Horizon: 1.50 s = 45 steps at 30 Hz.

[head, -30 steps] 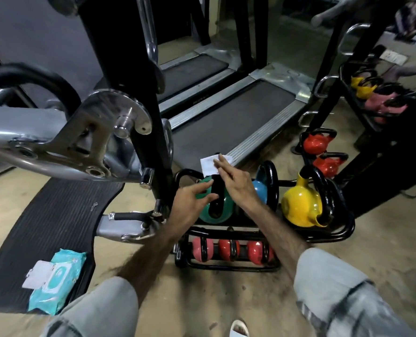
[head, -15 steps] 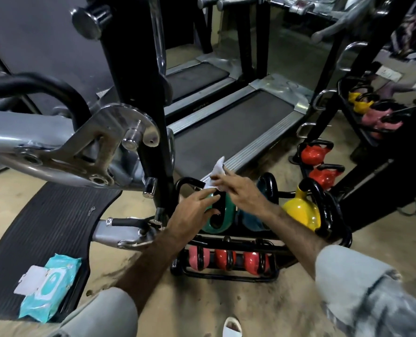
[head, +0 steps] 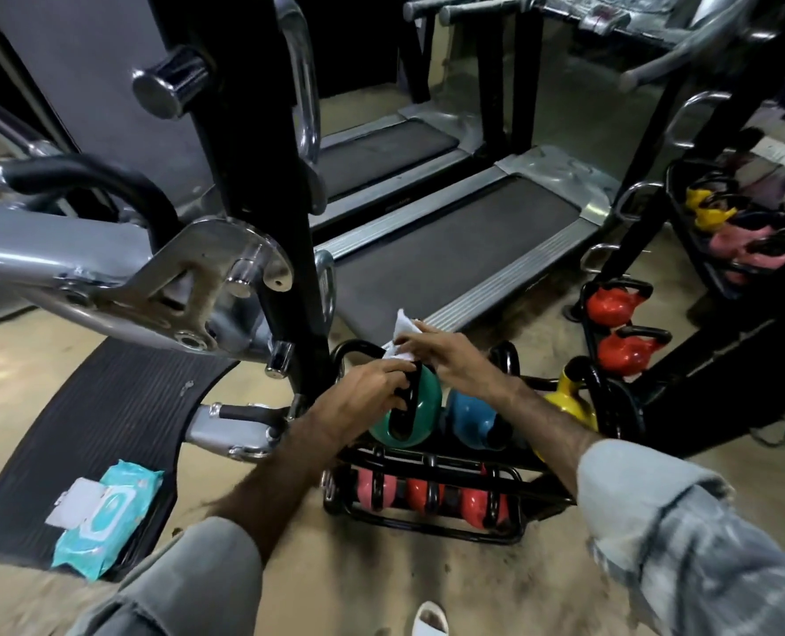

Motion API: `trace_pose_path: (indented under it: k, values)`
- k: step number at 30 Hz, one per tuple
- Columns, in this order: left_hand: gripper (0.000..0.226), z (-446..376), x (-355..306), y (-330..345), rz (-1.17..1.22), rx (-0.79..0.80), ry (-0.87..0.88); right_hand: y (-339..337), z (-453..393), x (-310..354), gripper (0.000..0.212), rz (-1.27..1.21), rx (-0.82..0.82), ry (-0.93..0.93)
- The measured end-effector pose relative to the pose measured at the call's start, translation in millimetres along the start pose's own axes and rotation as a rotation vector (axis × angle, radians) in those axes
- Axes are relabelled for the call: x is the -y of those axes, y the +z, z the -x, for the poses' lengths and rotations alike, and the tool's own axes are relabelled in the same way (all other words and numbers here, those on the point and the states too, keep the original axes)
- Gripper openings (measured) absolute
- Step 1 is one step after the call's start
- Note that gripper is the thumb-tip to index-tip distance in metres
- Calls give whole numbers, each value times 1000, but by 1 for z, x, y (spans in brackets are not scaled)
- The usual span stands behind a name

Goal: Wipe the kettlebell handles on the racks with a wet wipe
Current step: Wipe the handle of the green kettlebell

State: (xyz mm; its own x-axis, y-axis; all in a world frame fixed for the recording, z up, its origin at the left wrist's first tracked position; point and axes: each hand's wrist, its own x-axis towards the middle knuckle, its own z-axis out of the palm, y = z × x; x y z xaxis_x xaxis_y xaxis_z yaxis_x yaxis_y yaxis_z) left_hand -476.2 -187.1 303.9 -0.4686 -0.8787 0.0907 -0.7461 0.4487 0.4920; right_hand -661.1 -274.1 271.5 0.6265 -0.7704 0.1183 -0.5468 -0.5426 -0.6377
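Note:
A low black rack (head: 427,525) on the floor carries a green kettlebell (head: 420,417), a blue one (head: 470,417) and a yellow one (head: 571,406) on top, with red ones (head: 420,493) below. My left hand (head: 363,390) grips the black handle of the green kettlebell. My right hand (head: 450,353) pinches a white wet wipe (head: 402,330) and holds it against the top of that same handle. Part of the handle is hidden under both hands.
A wet wipe pack (head: 106,521) with its flap open lies on a black rubber mat (head: 83,429) at the left. A silver and black exercise machine (head: 152,268) looms over the rack's left side. Two treadmills (head: 450,250) stand behind. More racks (head: 624,328) with red, yellow and pink kettlebells stand at the right.
My left hand has closed round the green kettlebell's handle. My right hand has folded the wipe and brought it down onto the handle's top. My head moved closer.

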Motion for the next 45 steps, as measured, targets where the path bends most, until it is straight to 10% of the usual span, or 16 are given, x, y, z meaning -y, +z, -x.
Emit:
trace_pose_path:
  k: [21,31,45]
  values:
    - [45,-29,-11,-14,-157,84,-33,-6,-70,-19,23,-411,121,486]
    - [65,-34,-3,-14,-157,160,-86,4,-35,-3,35,-427,-245,778]
    - [60,-39,-6,-19,-114,161,-145,11,-27,27,24,-1230,-476,1152]
